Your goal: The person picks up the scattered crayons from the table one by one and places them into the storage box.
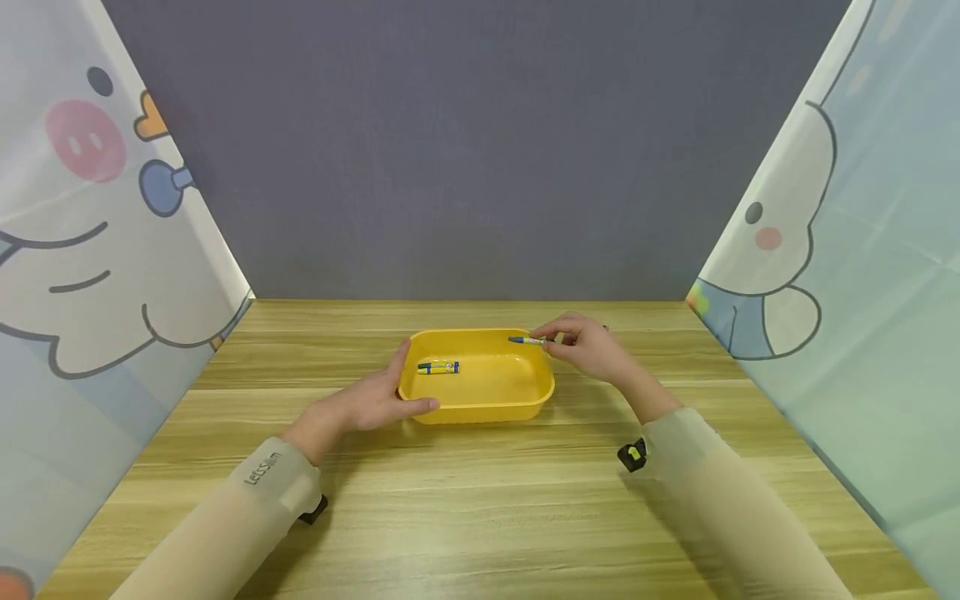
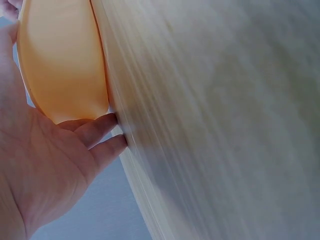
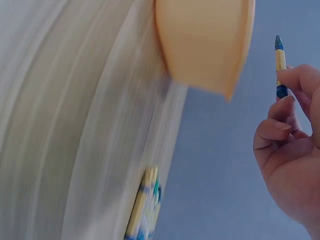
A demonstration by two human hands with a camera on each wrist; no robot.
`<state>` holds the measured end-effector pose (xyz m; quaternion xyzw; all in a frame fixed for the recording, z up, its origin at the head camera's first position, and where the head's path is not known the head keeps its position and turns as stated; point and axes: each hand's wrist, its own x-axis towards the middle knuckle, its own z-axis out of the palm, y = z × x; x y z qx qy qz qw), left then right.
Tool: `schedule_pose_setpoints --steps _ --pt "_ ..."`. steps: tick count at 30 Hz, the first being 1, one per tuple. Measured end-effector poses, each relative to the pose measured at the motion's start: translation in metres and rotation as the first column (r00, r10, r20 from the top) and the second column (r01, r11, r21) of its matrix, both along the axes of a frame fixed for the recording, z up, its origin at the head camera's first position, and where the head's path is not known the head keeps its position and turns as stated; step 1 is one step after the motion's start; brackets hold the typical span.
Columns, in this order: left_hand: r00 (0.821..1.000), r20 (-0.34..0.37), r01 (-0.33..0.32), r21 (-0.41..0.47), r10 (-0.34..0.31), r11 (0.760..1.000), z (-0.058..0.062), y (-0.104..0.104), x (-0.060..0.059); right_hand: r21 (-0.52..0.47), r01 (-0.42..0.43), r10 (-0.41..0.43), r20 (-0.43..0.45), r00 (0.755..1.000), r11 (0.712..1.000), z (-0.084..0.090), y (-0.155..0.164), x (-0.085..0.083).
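A yellow plastic bin point(image 1: 480, 412) sits on the table. My left hand point(image 1: 378, 398) holds its left end, thumb along the front rim and fingers around the outer wall; the left wrist view shows those fingers low against the bin's wall point(image 2: 65, 60). Above the bin's back right corner, my right hand point(image 1: 588, 346) pinches a dark blue-green crayon point(image 1: 521, 340) with a yellow wrapper. Its pointed end faces left over the bin, and in the right wrist view the crayon point(image 3: 280, 60) stands between thumb and fingers. Inside the bin, at the left, lie green and yellow crayons point(image 1: 438, 368) side by side.
More crayons point(image 3: 142, 210) lie together on the table right of the bin, mostly hidden behind my right hand in the head view. A grey panel point(image 1: 465, 150) stands along the back. Cartoon-printed curtains point(image 1: 97, 275) hang at both sides of the wooden table point(image 1: 480, 500).
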<state>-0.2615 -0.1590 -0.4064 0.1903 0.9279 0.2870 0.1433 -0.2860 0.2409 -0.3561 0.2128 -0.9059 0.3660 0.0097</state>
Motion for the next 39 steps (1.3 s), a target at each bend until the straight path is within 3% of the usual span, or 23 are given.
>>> schedule_pose_setpoints --steps 13,22,27,32,39 --pt "1.000 -0.004 0.012 -0.008 -0.012 1.000 0.002 0.005 0.001 0.021 -0.114 0.112 0.063 0.992 0.993 -0.018 -0.086 -0.014" --pt "1.000 -0.020 0.022 0.004 -0.022 1.000 0.001 0.006 0.001 0.036 -0.140 0.138 0.065 0.988 0.989 -0.036 -0.133 -0.027" --pt "1.000 -0.010 0.020 0.004 -0.019 1.000 0.001 0.004 0.002 0.053 -0.111 0.107 0.077 0.991 0.992 -0.045 -0.145 -0.032" --pt "1.000 -0.014 0.014 0.003 -0.014 1.000 0.003 0.001 0.002 0.096 -0.136 0.131 0.065 0.989 0.986 -0.050 -0.150 -0.035" --pt "1.000 -0.012 0.018 0.005 -0.018 1.000 0.004 0.001 0.001 0.146 -0.132 0.114 0.130 0.985 0.980 -0.051 -0.150 -0.035"
